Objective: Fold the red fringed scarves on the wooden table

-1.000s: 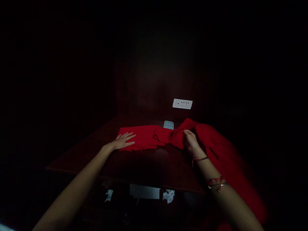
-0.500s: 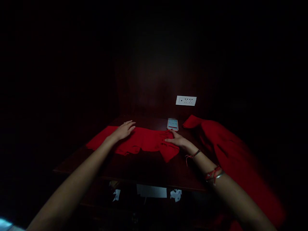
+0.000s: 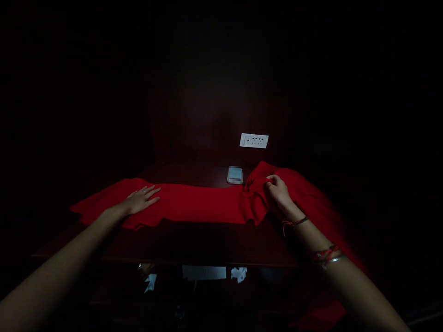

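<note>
A long red cloth (image 3: 200,203) lies stretched across a dark wooden tabletop, smooth in its middle and bunched at its right end. Flat on the left part rests my left hand (image 3: 141,200), fingers spread and palm down. At the bunched end, my right hand (image 3: 278,189) has its fingers closed on the fabric. More red fabric (image 3: 311,203) spreads behind and beside my right forearm and hangs down at the right; whether it joins the stretched piece I cannot tell.
A phone (image 3: 235,174) with a lit screen lies at the back of the tabletop (image 3: 207,244). A white socket plate (image 3: 254,140) is on the dark wall behind. Below the top, a shelf holds a pale flat sheet (image 3: 204,273) and crumpled paper (image 3: 238,275). The surroundings are very dark.
My hands have moved apart, the left one leftward and the right one rightward. The red cloth is now longer and flatter between them, and my right hand has closed on its end.
</note>
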{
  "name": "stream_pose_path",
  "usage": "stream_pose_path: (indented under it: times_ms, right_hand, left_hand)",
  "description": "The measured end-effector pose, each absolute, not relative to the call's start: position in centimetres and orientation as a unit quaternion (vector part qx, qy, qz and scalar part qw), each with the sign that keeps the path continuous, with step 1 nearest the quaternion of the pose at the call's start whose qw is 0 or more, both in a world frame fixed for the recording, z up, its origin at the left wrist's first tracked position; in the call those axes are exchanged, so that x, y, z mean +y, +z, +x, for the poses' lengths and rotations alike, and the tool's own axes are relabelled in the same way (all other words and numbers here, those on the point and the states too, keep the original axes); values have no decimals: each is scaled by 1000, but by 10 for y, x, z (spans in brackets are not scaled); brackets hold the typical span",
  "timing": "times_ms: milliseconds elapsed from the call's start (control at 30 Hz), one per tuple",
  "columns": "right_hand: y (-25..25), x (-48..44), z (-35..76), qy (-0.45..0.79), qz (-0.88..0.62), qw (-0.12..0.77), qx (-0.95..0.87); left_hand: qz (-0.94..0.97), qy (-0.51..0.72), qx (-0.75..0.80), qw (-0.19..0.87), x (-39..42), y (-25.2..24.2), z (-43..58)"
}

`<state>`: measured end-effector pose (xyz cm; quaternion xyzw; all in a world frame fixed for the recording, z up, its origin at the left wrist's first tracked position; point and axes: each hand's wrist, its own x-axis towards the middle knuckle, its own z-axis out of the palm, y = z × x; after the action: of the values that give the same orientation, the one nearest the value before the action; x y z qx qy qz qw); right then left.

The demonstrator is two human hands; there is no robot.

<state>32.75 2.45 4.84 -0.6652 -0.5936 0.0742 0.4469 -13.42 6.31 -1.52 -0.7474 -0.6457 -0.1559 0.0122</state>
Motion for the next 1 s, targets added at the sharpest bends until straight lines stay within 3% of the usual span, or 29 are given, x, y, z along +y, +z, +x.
stream_pose_path:
  times_ms: [100,200,333,533,667,800,1000]
  right_hand:
    - [48,9,316,169,-609,321,-705]
    - [49,-3,297,172,-583,186,-772]
    - [52,-9,291,-16,-622,206,-756]
    - [70,7,360,-119,-706,203,-668]
    - [68,26,401,-68,-752,144,-640]
    - [59,38,403,-15,-758,92,-646]
    - [72,-6,414,9,-780,162,-605]
  left_hand:
    - [-736,-11,-676,5,59,3,-111]
    - [-764,-26,-640,78,55,23,-58]
    - [-802,-147,-574,78,53,19,6]
    - [-773,-121,-620,-69,72,4,32]
    - [-792,-268,-528,-151,89,41,98]
    - [-789,-322,-461,-247,99,68,208]
    - [-718,-336,-462,-398,99,55,299]
